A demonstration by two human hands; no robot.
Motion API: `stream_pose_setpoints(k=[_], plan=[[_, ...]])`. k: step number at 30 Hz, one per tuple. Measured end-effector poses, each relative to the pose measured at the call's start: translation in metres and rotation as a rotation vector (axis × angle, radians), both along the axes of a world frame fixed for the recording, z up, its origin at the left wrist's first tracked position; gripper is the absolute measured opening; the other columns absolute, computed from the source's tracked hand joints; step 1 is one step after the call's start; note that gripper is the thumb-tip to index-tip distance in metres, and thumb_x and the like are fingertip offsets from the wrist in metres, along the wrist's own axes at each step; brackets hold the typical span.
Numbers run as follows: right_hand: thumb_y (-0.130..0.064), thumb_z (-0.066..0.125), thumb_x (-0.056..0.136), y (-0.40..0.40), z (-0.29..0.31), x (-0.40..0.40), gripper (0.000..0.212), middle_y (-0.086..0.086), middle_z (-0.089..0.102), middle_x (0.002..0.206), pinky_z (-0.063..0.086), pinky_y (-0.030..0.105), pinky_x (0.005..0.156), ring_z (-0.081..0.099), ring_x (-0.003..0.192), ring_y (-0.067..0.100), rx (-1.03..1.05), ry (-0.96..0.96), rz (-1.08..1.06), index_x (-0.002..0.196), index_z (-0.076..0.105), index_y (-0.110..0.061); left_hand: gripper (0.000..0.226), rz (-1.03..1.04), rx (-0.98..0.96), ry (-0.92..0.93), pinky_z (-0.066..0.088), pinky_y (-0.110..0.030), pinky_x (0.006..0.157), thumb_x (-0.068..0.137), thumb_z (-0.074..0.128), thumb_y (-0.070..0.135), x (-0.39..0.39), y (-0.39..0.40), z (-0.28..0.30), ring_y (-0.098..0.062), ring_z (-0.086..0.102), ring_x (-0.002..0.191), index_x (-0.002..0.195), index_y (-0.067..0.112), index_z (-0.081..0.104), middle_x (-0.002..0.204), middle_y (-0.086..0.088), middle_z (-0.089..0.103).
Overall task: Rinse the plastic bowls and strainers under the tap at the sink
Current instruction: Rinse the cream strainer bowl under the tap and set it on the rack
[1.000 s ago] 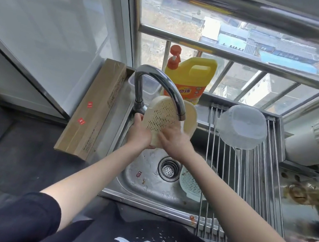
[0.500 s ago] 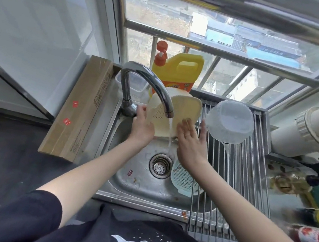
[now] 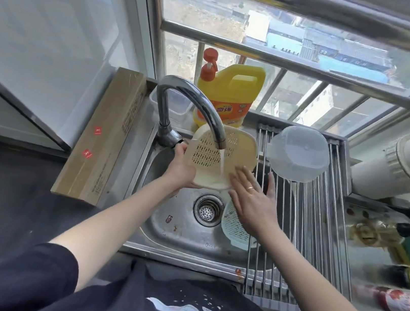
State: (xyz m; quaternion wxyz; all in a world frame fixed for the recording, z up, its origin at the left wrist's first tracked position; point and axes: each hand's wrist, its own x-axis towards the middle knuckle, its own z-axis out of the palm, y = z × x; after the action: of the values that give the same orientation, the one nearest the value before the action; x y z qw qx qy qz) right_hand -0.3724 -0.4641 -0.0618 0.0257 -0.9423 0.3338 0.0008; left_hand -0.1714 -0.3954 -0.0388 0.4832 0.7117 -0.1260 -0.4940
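Cream plastic, perforated with rows of slots, the strainer (image 3: 218, 154) tilts under the curved steel tap (image 3: 192, 108), water running down its face over the stainless sink (image 3: 162, 218). The left hand (image 3: 182, 169) grips its lower left rim, forearm reaching in from below. The right hand (image 3: 251, 202) lies flat with fingers straight and spread, fingertips touching the strainer's lower right edge. A pale green strainer (image 3: 234, 226) rests in the basin; a translucent bowl (image 3: 297, 153) sits inverted on the ridged steel rack (image 3: 316, 225).
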Motion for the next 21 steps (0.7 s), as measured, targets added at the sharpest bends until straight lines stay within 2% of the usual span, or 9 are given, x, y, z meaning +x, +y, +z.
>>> stream_pose_setpoints(k=[2,3,5,7,10,12,17,19,21], plan=[[-0.039,0.035,0.100,0.018,-0.001,0.006,0.043,0.004,0.036,0.150,0.021,0.050,0.112,0.031,0.139,0.021,0.081,-0.386,-0.360,0.135,0.046,-0.016,0.047,0.012,0.032,-0.012,0.056,-0.059,0.061,0.083,0.047,-0.008,0.001,-0.002,-0.003,-0.032,0.052,0.109,0.111,0.027,0.032,0.111,0.006,0.048],[-0.038,0.042,0.098,0.026,0.001,0.012,0.040,0.009,0.039,0.141,0.030,0.049,0.107,0.039,0.127,0.023,0.240,-0.551,-0.560,0.127,0.045,-0.011,0.046,0.020,0.048,-0.011,0.057,-0.058,0.061,0.084,0.045,-0.008,0.001,-0.003,-0.004,-0.032,0.053,0.109,0.112,0.027,0.032,0.110,0.006,0.048],[-0.042,0.043,0.097,0.039,0.000,0.027,0.042,0.011,0.046,0.123,0.047,0.047,0.094,0.051,0.107,0.024,0.713,-0.665,-0.733,0.120,0.038,-0.007,0.042,0.037,0.090,0.024,0.057,-0.057,0.063,0.087,0.042,-0.008,-0.004,-0.002,-0.003,-0.032,0.054,0.108,0.111,0.025,0.030,0.110,0.007,0.047],[-0.041,0.040,0.099,0.048,-0.007,0.038,0.034,0.008,0.058,0.102,0.056,0.045,0.076,0.063,0.087,0.028,0.926,-0.704,-0.722,0.112,0.036,-0.011,0.038,0.067,0.105,0.088,0.059,-0.050,0.059,0.090,0.039,-0.010,-0.013,-0.001,0.000,-0.030,0.058,0.101,0.109,0.021,0.028,0.118,0.001,0.047],[-0.031,0.034,0.103,0.043,-0.009,0.048,0.027,0.005,0.054,0.071,0.043,0.033,0.054,0.052,0.059,0.020,0.689,-0.805,-0.811,0.087,0.043,-0.010,0.039,0.101,0.127,0.203,0.060,-0.041,0.057,0.091,0.034,-0.013,-0.026,-0.002,0.006,-0.023,0.060,0.078,0.115,0.017,0.026,0.120,-0.006,0.047],[-0.029,0.033,0.104,0.037,-0.006,0.048,0.034,0.003,0.049,0.062,0.036,0.026,0.046,0.045,0.051,0.012,0.662,-0.883,-0.880,0.081,0.049,-0.009,0.050,0.112,0.149,0.283,0.058,-0.040,0.067,0.092,0.032,-0.016,-0.028,-0.003,0.008,-0.025,0.059,0.079,0.130,0.014,0.020,0.125,-0.011,0.047],[-0.040,0.030,0.103,0.028,0.016,0.044,0.040,0.000,0.043,0.046,0.033,0.016,0.032,0.039,0.032,0.007,1.121,-1.239,-1.079,0.075,0.047,-0.017,0.050,0.111,0.184,0.429,0.058,-0.035,0.047,0.089,0.029,-0.019,-0.024,-0.006,0.016,-0.037,0.060,0.101,0.135,0.003,0.027,0.135,-0.021,0.049],[-0.045,0.027,0.103,0.027,0.025,0.044,0.048,0.001,0.042,0.044,0.032,0.017,0.034,0.039,0.033,0.010,1.244,-1.306,-1.093,0.069,0.044,-0.014,0.045,0.101,0.176,0.484,0.059,-0.035,0.065,0.091,0.025,-0.019,-0.022,-0.006,0.024,-0.040,0.055,0.117,0.130,0.000,0.036,0.134,-0.022,0.050],[-0.046,0.026,0.102,0.028,0.028,0.044,0.050,0.003,0.047,0.048,0.037,0.018,0.035,0.043,0.035,0.011,1.151,-1.216,-0.953,0.074,0.051,-0.013,0.046,0.081,0.176,0.493,0.050,-0.046,0.085,0.092,0.023,-0.018,-0.019,-0.006,0.028,-0.039,0.051,0.123,0.130,0.002,0.040,0.135,-0.023,0.050]])
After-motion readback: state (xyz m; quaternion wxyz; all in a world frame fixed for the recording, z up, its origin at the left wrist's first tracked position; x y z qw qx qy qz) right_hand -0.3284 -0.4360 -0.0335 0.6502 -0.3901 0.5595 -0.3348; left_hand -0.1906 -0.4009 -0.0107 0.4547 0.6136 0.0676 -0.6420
